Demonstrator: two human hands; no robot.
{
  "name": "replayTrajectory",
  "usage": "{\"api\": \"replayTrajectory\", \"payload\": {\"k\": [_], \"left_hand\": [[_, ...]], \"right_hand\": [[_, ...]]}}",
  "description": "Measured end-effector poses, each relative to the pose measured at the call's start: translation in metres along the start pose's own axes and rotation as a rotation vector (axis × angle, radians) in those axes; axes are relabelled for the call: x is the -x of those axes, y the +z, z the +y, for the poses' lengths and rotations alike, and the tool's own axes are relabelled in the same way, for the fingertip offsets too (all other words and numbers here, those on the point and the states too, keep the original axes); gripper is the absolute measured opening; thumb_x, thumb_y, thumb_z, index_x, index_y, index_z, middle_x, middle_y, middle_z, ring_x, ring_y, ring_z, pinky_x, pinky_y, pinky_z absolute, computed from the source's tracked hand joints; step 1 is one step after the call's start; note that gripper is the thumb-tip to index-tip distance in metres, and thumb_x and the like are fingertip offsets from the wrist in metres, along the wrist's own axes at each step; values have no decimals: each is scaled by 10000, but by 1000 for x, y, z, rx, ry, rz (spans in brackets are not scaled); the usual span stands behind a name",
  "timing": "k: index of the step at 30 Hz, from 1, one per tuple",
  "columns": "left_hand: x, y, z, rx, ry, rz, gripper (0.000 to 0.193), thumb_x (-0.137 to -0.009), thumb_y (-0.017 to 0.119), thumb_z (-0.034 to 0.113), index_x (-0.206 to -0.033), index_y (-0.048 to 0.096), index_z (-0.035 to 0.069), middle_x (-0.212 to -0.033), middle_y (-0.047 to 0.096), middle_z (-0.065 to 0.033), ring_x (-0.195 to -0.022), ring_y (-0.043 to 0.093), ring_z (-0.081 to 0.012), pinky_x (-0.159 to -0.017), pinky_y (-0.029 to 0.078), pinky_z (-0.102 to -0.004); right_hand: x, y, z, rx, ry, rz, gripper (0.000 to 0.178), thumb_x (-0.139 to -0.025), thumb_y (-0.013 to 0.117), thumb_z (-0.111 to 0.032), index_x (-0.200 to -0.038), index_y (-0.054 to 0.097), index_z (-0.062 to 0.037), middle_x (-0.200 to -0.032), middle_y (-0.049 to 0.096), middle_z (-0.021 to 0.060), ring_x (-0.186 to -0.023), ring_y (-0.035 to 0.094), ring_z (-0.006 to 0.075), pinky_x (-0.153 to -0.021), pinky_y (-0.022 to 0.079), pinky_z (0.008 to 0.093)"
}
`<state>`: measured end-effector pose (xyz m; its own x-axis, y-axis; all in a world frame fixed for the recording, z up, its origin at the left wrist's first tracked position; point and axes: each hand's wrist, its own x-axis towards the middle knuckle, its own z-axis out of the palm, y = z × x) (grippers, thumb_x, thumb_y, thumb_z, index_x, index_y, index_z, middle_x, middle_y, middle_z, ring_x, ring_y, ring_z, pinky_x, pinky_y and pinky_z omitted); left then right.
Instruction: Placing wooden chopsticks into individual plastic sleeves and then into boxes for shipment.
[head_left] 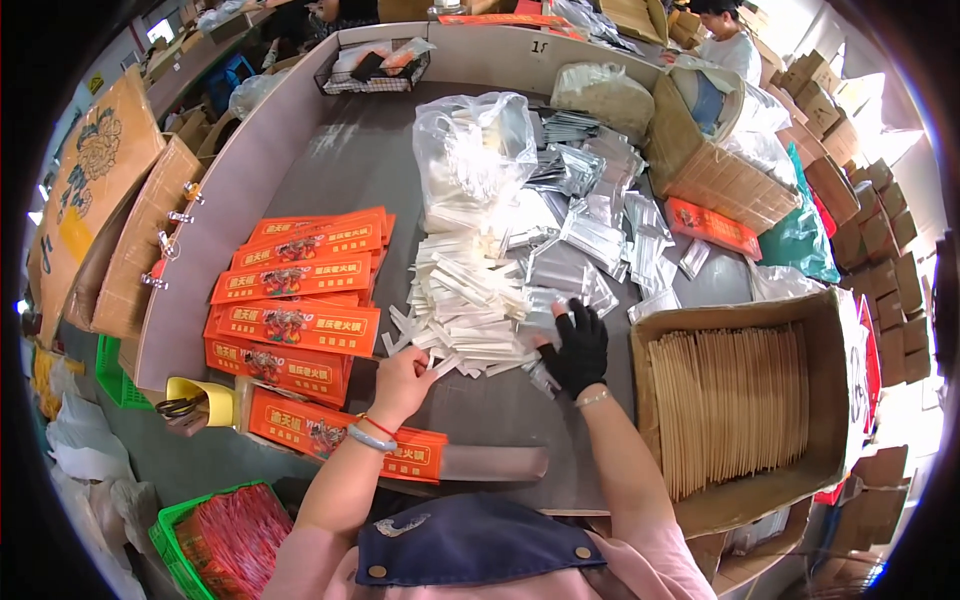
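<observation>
My left hand [400,385] is closed in a pinch on a slim white packet [440,369] at the near left edge of a big heap of such white packets [465,290]. A red cord and a pale bangle circle that wrist. My right hand [580,350], in a black fingerless glove, lies with fingers apart on silvery clear packets [568,270] at the heap's right side. What lies under its fingertips is partly hidden. Behind the heap, a clear plastic bag [475,150] spills more white packets. Left of it, printed orange-red sleeves [300,280] lie in overlapping stacks.
Wooden chopsticks [730,400] fill a cardboard box [648,400] at the right. A wire basket [372,72] stands in the far left corner. A yellow cup [215,400] with scissors hangs at the near left. A raised grey rim [230,150] borders the table. Another person [730,50] is far right.
</observation>
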<state>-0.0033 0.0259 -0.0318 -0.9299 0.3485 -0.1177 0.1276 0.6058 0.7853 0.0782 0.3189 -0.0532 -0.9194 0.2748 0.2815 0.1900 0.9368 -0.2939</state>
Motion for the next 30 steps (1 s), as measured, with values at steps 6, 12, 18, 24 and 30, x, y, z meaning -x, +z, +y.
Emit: {"api": "replayTrajectory", "payload": {"k": [6, 12, 18, 24, 30], "left_hand": [[4, -30, 19, -65, 63, -15, 215, -728, 773, 67, -919, 699, 0, -670, 667, -107, -613, 657, -198, -587, 516, -308], [15, -67, 67, -552, 366, 19, 81, -743, 716, 72, -765, 645, 41, -721, 638, -148, -708, 637, -363, -617, 501, -461], [21, 8, 94, -304, 521, -128, 49, -818, 660, 91, -811, 623, 59, -786, 632, -128, -750, 626, -348, -643, 492, -442], [13, 81, 86, -198, 680, -138, 66, -792, 656, 42, -817, 597, 55, -864, 586, -111, -837, 569, -334, -738, 481, -427], [-76, 97, 104, -287, 759, 33, 155, -772, 694, 87, -890, 595, 73, -936, 584, -90, -953, 547, -315, -807, 449, -424]], "right_hand": [[51, -19, -19, -43, -38, -33, 656, -792, 716, -421, -1360, 530, -152, -1400, 460, 205, -1288, 408, 419, -1074, 312, 524], [117, -94, 29, -71, 244, 190, 450, -812, 729, -227, -1210, 599, -63, -1247, 553, 211, -1182, 507, 385, -1017, 397, 459], [184, -122, 69, 435, 691, -69, 331, -790, 711, -192, -1050, 584, -32, -971, 583, 169, -955, 559, 362, -825, 454, 471], [176, -119, 66, 410, 835, -192, 271, -784, 674, -157, -1004, 564, -43, -956, 582, 162, -960, 562, 364, -798, 467, 472], [178, -120, 61, 329, 843, -105, 200, -804, 636, -129, -956, 538, -43, -942, 567, 163, -949, 559, 357, -792, 474, 477]]}}
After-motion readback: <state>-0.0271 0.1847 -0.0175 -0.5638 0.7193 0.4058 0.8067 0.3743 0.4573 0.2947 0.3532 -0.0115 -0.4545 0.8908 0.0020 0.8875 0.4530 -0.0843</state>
